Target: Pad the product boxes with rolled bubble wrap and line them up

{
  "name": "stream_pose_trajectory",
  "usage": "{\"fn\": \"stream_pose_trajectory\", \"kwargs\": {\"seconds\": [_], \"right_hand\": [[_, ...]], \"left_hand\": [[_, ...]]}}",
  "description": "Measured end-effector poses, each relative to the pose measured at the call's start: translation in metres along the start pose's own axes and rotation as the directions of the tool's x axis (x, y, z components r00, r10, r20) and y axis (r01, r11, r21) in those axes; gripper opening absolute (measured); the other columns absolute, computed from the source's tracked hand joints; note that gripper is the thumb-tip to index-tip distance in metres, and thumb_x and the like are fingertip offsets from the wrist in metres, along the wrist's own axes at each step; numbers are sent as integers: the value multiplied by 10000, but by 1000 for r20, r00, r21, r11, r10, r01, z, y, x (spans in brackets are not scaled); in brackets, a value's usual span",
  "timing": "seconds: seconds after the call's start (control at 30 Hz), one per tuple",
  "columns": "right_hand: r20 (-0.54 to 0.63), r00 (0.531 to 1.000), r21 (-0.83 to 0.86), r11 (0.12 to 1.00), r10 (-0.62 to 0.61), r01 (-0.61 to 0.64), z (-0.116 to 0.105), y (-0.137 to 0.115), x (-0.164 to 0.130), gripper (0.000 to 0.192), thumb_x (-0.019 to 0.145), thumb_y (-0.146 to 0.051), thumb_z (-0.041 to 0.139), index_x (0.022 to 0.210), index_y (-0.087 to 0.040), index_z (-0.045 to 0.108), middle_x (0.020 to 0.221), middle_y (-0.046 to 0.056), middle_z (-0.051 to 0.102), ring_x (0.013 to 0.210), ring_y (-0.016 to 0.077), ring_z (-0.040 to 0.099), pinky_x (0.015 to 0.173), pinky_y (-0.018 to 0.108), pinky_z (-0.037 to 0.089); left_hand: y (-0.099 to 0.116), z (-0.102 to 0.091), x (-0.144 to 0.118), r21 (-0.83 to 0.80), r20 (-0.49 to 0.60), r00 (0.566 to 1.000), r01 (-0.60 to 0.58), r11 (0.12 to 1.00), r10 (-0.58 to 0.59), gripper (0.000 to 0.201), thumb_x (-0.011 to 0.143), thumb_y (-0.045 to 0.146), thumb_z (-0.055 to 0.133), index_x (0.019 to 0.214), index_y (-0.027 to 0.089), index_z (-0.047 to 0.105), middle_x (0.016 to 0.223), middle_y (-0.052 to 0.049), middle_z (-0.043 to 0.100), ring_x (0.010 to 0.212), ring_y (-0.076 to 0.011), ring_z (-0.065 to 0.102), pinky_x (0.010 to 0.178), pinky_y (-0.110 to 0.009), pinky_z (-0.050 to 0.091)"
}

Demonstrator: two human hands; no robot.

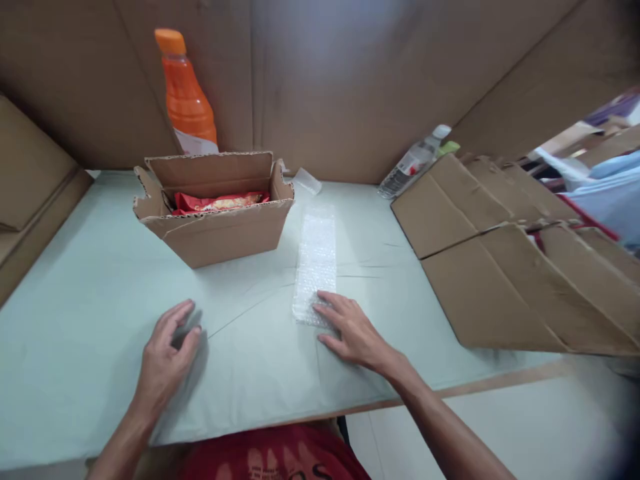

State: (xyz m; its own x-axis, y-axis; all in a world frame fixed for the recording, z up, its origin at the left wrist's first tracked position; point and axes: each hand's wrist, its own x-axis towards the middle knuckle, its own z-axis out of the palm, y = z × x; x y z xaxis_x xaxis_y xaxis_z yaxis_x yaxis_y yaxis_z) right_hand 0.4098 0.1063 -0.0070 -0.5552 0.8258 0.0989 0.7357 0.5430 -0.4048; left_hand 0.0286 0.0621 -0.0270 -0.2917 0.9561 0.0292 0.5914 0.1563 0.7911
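Hands on the table, bubble wrap under the right one

The right hand (353, 330) lies open on the near end of the bubble wrap strip (315, 263); the left hand (167, 357) rests open, holding nothing. An open cardboard box (220, 230) with red packets (220, 201) stands behind, flattened cartons (500, 267) at the right.

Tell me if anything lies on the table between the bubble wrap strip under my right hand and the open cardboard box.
Nothing visible does. The right hand rests on the near end of the bubble wrap strip, and only bare table cover lies between it and the open cardboard box. The left hand lies off to the side.
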Motion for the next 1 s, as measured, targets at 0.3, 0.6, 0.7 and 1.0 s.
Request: {"fn": "stream_pose_trajectory", "kwargs": {"seconds": [0.3, 0.6, 0.7, 1.0], "right_hand": [[-238, 966, 23, 994, -100, 108, 16, -28, 2, 243, 978, -138, 520, 1136, -191, 696, 1107, 94, 769, 1021, 246, 712, 854, 421, 555], [175, 971, 643, 727, 165, -240, 13, -75, -37, 312, 919, -289, 598, 1214, -227, 678, 1003, 35, 770, 860, 179, 720, 743, 290, 571], [103, 932, 666, 672, 347, -324, 34, -76, -41, 360, 905, -323, 611, 1244, -208, 649, 915, 25, 747, 698, 146, 673, 617, 253, 541], [-374, 926, 198, 980, 52, 25, 33, -87, -66, 283, 919, -171, 608, 1189, -247, 646, 1123, 101, 707, 1041, 249, 664, 863, 423, 531]], "left_hand": [[37, 32, -41, 12, 212, 838, -517, 856, 504, 472, 898, 245, 591, 1369, 233, 565, 1453, -145, 566, 1324, -295, 564, 996, -441, 563], [62, 52, -92, -194, 420, 795, -393, 899, 438, 586, 920, 221, 564, 1490, 222, 427, 1179, -101, 714, 1042, -215, 690, 942, -366, 558], [67, 62, -92, -151, 414, 883, -172, 974, 220, 486, 935, 273, 525, 1412, 177, 513, 899, -29, 712, 769, -156, 669, 762, -285, 548], [75, 72, -75, -38, 377, 919, -109, 993, 116, 546, 885, 277, 516, 1416, 154, 501, 786, 11, 662, 687, -151, 620, 696, -278, 480]]}}
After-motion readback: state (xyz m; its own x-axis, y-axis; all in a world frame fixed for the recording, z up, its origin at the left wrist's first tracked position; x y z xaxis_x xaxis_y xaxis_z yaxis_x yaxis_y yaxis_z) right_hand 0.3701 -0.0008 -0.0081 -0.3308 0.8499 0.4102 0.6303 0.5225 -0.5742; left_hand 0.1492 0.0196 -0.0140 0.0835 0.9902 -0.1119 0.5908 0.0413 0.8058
